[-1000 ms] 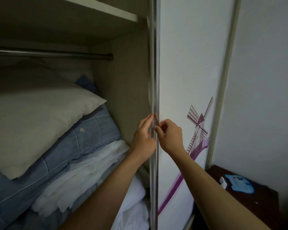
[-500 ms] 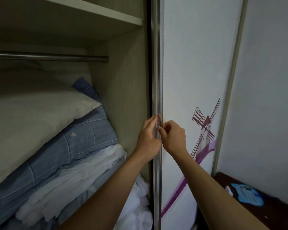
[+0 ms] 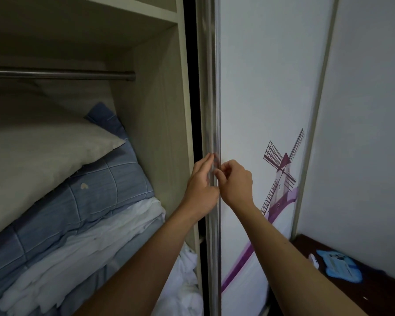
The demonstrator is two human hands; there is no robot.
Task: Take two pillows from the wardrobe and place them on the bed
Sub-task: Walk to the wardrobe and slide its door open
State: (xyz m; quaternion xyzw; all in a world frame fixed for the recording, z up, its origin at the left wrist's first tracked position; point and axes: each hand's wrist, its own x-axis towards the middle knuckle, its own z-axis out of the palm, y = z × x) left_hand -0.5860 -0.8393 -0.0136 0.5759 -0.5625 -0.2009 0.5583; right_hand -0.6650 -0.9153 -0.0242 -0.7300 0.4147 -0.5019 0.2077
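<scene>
A cream pillow [image 3: 39,156] lies on top of the stack inside the open wardrobe, on the left. Under it sits a blue checked pillow or quilt [image 3: 100,188], then folded white bedding [image 3: 89,242]. The white sliding door [image 3: 260,99] with a purple windmill picture stands on the right, and its metal edge [image 3: 212,87] runs down the middle. My left hand [image 3: 202,185] presses against the inner side of that metal edge. My right hand [image 3: 235,182] pinches the same edge from the front. The bed is out of view.
A metal hanging rail [image 3: 59,75] crosses the wardrobe above the pillows, under a shelf [image 3: 123,10]. A dark wooden bedside table [image 3: 374,290] at the lower right carries a blue object [image 3: 338,265] and a small white item [image 3: 314,261]. A plain wall [image 3: 369,110] closes the right side.
The sliding door has moved right with both hands on its edge, and more of the wardrobe's side panel shows. The view has shifted slightly right as well.
</scene>
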